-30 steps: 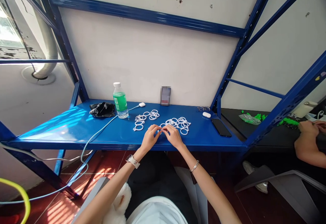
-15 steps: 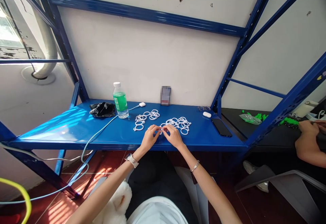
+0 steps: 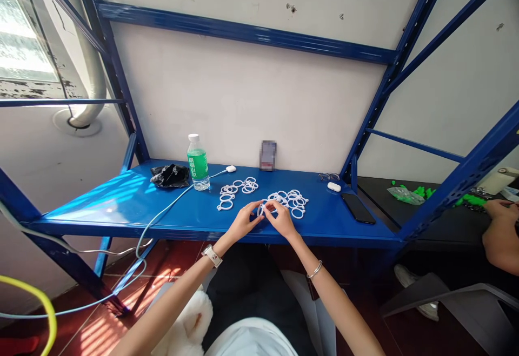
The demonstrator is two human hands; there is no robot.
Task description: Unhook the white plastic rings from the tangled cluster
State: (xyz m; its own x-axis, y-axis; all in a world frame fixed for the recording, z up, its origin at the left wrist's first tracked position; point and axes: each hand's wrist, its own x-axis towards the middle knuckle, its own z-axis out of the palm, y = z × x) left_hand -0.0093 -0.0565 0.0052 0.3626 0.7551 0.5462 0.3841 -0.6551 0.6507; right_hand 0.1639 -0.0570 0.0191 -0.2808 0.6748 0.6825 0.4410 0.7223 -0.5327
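Hands [image 3: 280, 220] close together, pinching white ring [image 3: 259, 210]; more rings [image 3: 298, 203] on blue tabletop [image 3: 125, 205].

- fingers of the left grip [image 3: 244, 221] and right grip [image 3: 280, 219] are covering part of the white ring [image 3: 258, 212], so I'm not making out who's pinching what
- the pile of rings [image 3: 288, 199] is overlapping itself, so forget counting
- upright device [image 3: 268, 155] is showing just pixelated blur
- bottle [image 3: 197, 166] label's smaller print is coming out unreadably tiny
- co-worker's hand [image 3: 500, 209] is partly running off the right edge
- yellow tube [image 3: 52, 318] is getting cropped too
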